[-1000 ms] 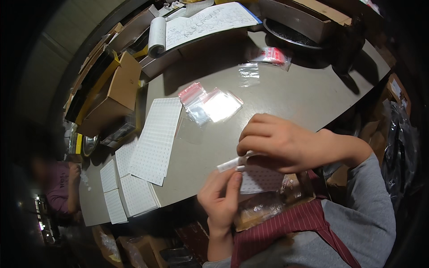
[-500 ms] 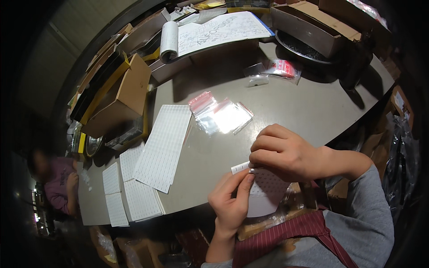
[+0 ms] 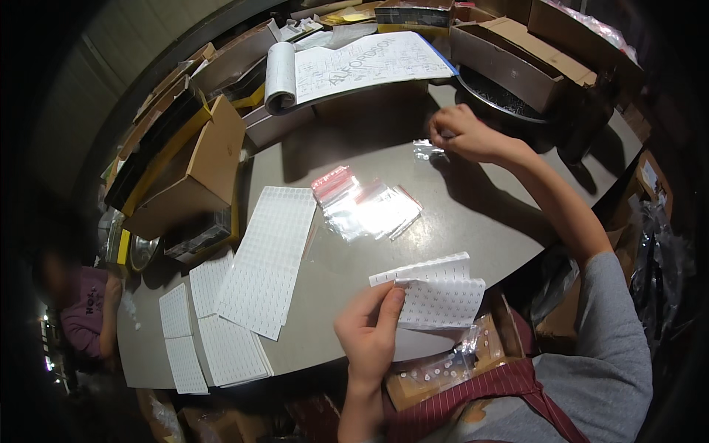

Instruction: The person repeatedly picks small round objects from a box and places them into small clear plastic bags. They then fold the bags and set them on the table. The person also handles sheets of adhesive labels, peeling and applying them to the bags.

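Left hand (image 3: 367, 334): thumb and fingers pinched together on a white printed sheet (image 3: 442, 301), by its left side.
Printed sheet: bent over into two layers, rows of small dark marks on it, held up at the near edge of the worktop (image 3: 332, 284), right of its middle.
Right hand (image 3: 468, 136): reached out toward the far right corner, fingers curled in close at a small clear bag (image 3: 426, 150); I cannot tell whether they grip it.
Zip bags (image 3: 341, 198): a loose, overlapping pile of clear ones with reddish tops, about the middle of the worktop, shiny under the light.
Long sheet (image 3: 269, 251): white, printed in rows, left of the zip bags, its lower end lying over a stack of smaller sheets (image 3: 233, 348).
Small sheets (image 3: 176, 310): white and printed, just left of that stack, toward the near left corner.
Far edge: an open notepad (image 3: 369, 66) with a page rolled at its left end; to its right a round dish (image 3: 508, 97) of dark bits.
Left edge: a brown cardboard box (image 3: 214, 155), tilted; beyond, a person in a purple top (image 3: 83, 310).
Lap: an open box (image 3: 405, 393) with a clear bag of small white pieces (image 3: 445, 367).
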`<state>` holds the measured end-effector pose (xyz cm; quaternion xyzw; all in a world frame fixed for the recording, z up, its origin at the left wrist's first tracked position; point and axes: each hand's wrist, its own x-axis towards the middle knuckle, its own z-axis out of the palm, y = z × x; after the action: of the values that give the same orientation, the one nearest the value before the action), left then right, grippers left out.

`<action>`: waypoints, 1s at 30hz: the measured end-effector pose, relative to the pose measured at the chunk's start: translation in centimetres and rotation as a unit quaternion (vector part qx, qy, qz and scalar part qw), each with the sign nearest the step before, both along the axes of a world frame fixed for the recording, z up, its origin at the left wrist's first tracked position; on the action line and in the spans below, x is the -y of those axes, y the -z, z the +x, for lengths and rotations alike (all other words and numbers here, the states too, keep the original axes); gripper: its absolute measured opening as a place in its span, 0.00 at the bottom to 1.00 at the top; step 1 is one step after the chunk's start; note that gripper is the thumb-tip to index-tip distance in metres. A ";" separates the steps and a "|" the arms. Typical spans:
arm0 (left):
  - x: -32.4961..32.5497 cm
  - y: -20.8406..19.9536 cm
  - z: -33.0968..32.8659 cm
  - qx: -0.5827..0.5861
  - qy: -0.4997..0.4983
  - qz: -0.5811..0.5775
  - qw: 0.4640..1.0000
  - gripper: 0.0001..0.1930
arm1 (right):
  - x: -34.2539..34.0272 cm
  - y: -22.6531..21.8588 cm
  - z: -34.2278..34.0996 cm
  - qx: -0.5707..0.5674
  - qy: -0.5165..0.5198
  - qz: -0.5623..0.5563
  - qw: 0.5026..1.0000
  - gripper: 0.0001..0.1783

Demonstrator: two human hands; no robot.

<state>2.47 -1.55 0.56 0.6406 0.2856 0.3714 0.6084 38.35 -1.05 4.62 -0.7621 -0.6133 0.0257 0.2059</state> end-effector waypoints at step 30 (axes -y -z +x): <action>0.2 0.6 -0.2 0.028 -0.009 0.036 0.999 0.06 | -2.0 3.2 -10.3 -0.087 -0.153 0.021 0.984 0.12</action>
<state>2.24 -1.72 -0.03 0.6491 0.2603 0.4045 0.5893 28.09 0.92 1.47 -0.6496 -0.7027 0.1106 0.2683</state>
